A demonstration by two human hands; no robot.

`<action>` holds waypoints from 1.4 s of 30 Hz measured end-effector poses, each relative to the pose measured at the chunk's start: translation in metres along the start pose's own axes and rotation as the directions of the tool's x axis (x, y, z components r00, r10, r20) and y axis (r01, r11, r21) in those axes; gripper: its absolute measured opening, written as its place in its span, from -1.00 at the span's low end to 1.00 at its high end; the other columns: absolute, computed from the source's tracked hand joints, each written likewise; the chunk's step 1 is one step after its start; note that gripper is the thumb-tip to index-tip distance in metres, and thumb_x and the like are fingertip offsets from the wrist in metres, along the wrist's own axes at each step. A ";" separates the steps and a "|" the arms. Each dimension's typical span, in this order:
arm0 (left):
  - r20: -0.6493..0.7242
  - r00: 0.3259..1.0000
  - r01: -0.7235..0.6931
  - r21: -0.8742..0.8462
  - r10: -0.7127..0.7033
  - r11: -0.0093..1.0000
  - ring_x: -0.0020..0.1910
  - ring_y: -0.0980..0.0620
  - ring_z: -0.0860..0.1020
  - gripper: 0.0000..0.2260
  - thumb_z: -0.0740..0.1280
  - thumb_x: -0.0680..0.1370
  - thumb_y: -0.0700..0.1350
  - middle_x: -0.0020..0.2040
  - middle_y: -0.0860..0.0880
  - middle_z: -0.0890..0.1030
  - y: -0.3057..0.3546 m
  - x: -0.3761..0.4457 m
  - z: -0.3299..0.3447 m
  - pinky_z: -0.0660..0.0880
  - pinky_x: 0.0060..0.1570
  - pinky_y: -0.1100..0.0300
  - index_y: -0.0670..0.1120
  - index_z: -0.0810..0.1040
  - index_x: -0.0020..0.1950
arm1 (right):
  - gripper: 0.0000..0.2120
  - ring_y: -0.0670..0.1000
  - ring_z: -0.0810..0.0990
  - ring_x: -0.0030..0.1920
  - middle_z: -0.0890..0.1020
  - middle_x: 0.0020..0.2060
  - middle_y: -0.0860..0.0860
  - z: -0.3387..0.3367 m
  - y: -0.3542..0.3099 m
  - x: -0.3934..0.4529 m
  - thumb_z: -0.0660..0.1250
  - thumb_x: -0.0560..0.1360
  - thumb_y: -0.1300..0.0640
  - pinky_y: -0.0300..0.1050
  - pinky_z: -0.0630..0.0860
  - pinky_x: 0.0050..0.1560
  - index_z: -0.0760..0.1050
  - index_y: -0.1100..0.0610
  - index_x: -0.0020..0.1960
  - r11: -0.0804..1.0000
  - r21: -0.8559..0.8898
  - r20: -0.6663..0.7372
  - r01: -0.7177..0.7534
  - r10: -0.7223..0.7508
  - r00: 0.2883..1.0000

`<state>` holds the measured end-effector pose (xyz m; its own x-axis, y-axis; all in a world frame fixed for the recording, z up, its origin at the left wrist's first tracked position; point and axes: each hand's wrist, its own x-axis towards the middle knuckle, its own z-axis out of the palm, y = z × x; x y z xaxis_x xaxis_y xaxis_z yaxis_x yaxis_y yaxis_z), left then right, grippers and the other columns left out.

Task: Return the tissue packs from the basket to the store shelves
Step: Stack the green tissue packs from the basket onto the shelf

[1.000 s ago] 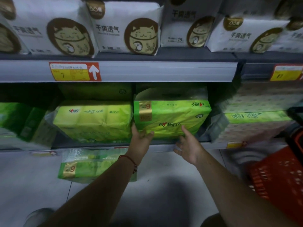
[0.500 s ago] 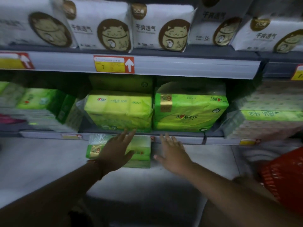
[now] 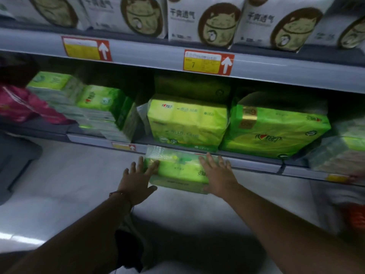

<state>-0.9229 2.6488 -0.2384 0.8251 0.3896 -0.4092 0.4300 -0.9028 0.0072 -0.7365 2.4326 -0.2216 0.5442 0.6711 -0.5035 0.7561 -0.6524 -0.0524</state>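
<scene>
Two bare arms reach forward toward a green tissue pack (image 3: 178,171) lying on the pale floor (image 3: 79,175), just below the front edge of the lower shelf (image 3: 254,162). The left hand (image 3: 137,179) has its fingers spread and straight, its fingertips touching the pack's left end. A thin bracelet (image 3: 120,193) circles that wrist. The right hand (image 3: 217,175) is also open, with straight fingers lying over the pack's right end. Neither hand curls around the pack.

On the lower shelf above stand a yellow-green pack (image 3: 187,121) and, just beside it to the right, a brighter green pack (image 3: 276,131). Further left are more green packs (image 3: 94,107), tilted. The upper shelf carries white packs (image 3: 203,18) printed with a cat figure, and red and yellow price tags (image 3: 208,62) sit on its edge. An orange-red basket (image 3: 355,218) is blurred at the far right.
</scene>
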 end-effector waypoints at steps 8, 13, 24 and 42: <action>-0.083 0.996 -0.038 -0.245 0.018 0.969 0.38 -0.27 0.41 -0.25 0.32 0.55 0.16 0.51 -0.27 0.24 -0.004 0.009 0.019 0.45 0.28 -0.10 0.18 -0.07 0.60 | 0.07 0.26 -0.11 0.59 -0.23 0.60 0.11 0.016 0.002 0.007 0.48 0.46 0.01 0.11 0.12 0.52 -0.29 -0.08 0.60 0.995 0.086 -0.022 -0.042 0.044 0.999; -0.121 0.990 -0.020 -0.607 -0.067 0.794 0.18 -0.22 0.55 -0.42 0.43 0.53 -0.02 0.40 -0.16 0.36 0.002 0.015 0.020 0.56 0.13 -0.05 0.12 0.26 0.48 | 0.07 0.17 0.12 0.58 -0.29 0.59 0.03 0.030 0.012 0.009 0.50 0.45 0.18 0.03 0.49 0.25 -0.24 -0.14 0.61 0.941 0.334 -0.081 -0.046 0.077 0.994; 0.059 0.966 0.145 -0.931 -0.252 0.336 0.06 -0.11 0.63 -0.63 0.54 0.39 -0.11 0.03 -0.08 0.67 0.005 0.033 0.016 0.55 0.11 -0.05 -0.07 0.60 0.17 | -0.69 0.13 0.61 0.16 0.67 0.08 0.07 0.061 -0.002 0.011 0.44 0.50 0.23 -0.12 0.49 0.01 0.55 0.07 0.22 0.140 0.973 0.130 -0.184 0.328 0.936; -0.215 0.975 -0.221 -0.969 -0.064 -0.114 0.23 -0.07 0.59 -0.48 0.33 0.55 -0.37 0.27 -0.03 0.61 0.062 -0.030 -0.101 0.54 0.19 -0.04 0.03 0.43 0.45 | -0.61 -0.16 0.60 0.06 0.66 0.12 -0.12 -0.061 0.050 -0.143 0.35 0.54 0.28 -0.21 0.42 -0.12 0.48 0.04 0.33 -0.239 0.938 -0.081 0.249 0.550 0.831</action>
<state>-0.8845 2.5998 -0.1333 0.8553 0.4765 -0.2036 0.1242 0.1928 0.9733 -0.7547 2.3256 -0.0998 0.8974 0.2278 -0.3778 -0.3865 -0.0068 -0.9223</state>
